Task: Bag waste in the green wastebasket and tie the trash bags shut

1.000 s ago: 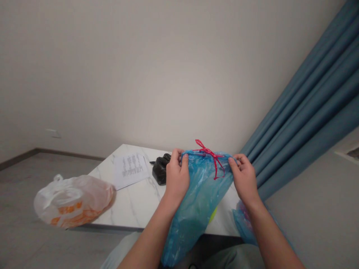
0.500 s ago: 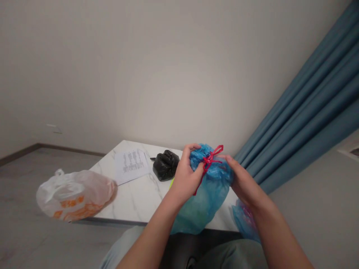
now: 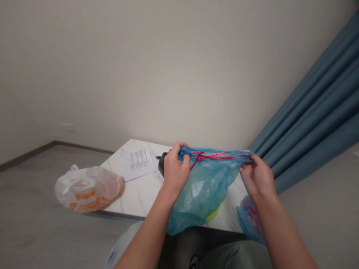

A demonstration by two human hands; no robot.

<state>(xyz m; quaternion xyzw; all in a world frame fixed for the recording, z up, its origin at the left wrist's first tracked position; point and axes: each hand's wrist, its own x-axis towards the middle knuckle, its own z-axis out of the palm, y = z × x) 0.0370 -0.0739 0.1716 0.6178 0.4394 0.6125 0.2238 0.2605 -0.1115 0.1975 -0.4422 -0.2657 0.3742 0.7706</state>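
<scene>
A translucent blue drawstring trash bag (image 3: 204, 186) hangs between my hands, its top edge stretched sideways. My left hand (image 3: 177, 162) is closed on the bunched left end of that edge. At the other end, my right hand (image 3: 258, 173) pinches the right corner between thumb and fingers. Along the pulled edge runs a red drawstring (image 3: 218, 155), knotted nearer my left hand. Something yellow-green (image 3: 214, 213) peeks out by the bag's lower right; I cannot make out what it is.
On the marble-patterned table (image 3: 140, 194) are a printed sheet (image 3: 138, 164) and a white plastic bag with orange print (image 3: 89, 188). A black bag (image 3: 162, 164) is partly behind my left hand. Another blue and pink bag (image 3: 251, 216) lies by my right forearm. A blue curtain (image 3: 314, 112) hangs at right.
My hands have moved apart, the right one going right. The bag's bunched top is now stretched into a long straight edge, with the red drawstring drawn out along it.
</scene>
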